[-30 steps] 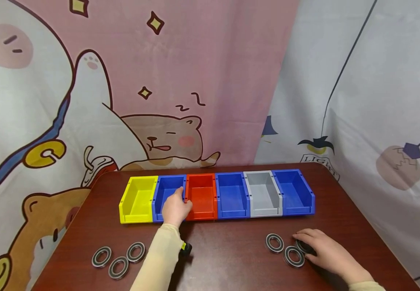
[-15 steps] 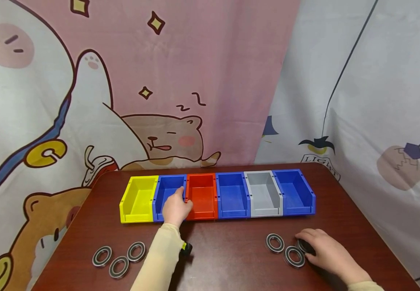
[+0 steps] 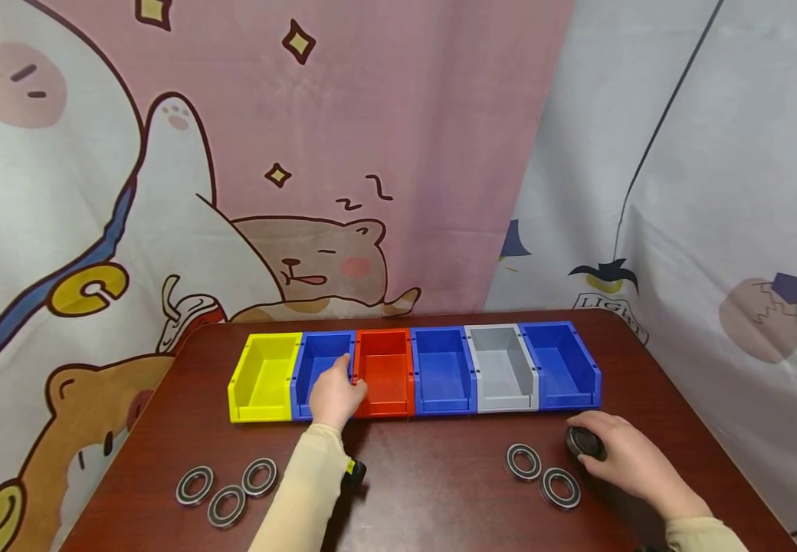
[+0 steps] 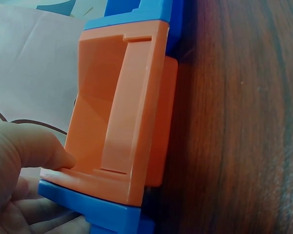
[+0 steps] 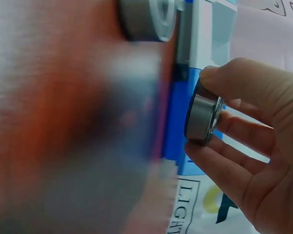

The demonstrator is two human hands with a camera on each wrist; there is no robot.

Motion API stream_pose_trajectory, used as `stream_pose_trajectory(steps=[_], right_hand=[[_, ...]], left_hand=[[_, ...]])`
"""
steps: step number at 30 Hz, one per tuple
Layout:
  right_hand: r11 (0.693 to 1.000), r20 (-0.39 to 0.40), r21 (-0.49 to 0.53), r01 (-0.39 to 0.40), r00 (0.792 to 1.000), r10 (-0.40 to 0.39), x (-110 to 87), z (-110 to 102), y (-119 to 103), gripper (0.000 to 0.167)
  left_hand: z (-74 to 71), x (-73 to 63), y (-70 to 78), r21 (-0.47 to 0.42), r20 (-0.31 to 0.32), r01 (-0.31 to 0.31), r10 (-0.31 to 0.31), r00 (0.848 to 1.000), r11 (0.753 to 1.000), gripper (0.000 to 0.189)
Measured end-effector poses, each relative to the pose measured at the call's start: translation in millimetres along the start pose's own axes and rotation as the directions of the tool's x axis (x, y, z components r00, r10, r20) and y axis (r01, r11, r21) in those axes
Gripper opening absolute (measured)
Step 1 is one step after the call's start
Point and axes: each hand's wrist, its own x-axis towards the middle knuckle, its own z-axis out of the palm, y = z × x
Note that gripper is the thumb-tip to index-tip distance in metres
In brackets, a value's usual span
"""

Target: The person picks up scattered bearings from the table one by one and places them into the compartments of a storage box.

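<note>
My right hand (image 3: 636,464) holds a ball bearing (image 3: 583,443) tilted, off the table. The right wrist view shows its steel rim gripped between thumb and fingers. Two more bearings, a left one (image 3: 523,462) and a lower one (image 3: 560,488), lie flat beside that hand. At the row of storage bins, my left hand (image 3: 335,396) pinches the adjoining walls of the red bin (image 3: 385,379) and the left blue bin (image 3: 317,360). In the left wrist view, the thumb is on the red bin's side, which looks orange there, and the fingers are on the blue side.
The row continues with a yellow bin (image 3: 264,379) at the left end, then a middle blue bin (image 3: 443,372), a grey bin (image 3: 502,368) and a right blue bin (image 3: 559,364). Three bearings (image 3: 227,506) lie at the table's left. A printed curtain (image 3: 454,153) hangs behind.
My right hand has lifted its bearing off the table, away from the other two and slightly toward the bins. The left hand keeps its place on the bins.
</note>
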Motion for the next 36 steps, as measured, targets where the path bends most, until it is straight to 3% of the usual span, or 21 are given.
stream_pose_trajectory(steps=[12, 20, 36], right_hand=[[0.999, -0.028, 0.033, 0.015, 1.000, -0.014, 44.6, -19.8, 3.3, 0.049], [0.999, 0.025, 0.028, -0.041, 0.999, 0.040, 78.0, -30.0, 8.6, 0.050], [0.994, 0.087, -0.083, -0.069, 0.993, 0.076, 117.9, -4.0, 26.4, 0.047]], left_hand=[[-0.5, -0.9, 2.4, 0.006, 0.011, 0.021, -0.021, 1.000, 1.000, 0.060], [-3.5, -2.9, 5.1, 0.009, 0.011, 0.015, -0.015, 1.000, 1.000, 0.060], [-3.2, -2.7, 5.4, 0.013, 0.001, 0.002, -0.002, 1.000, 1.000, 0.059]])
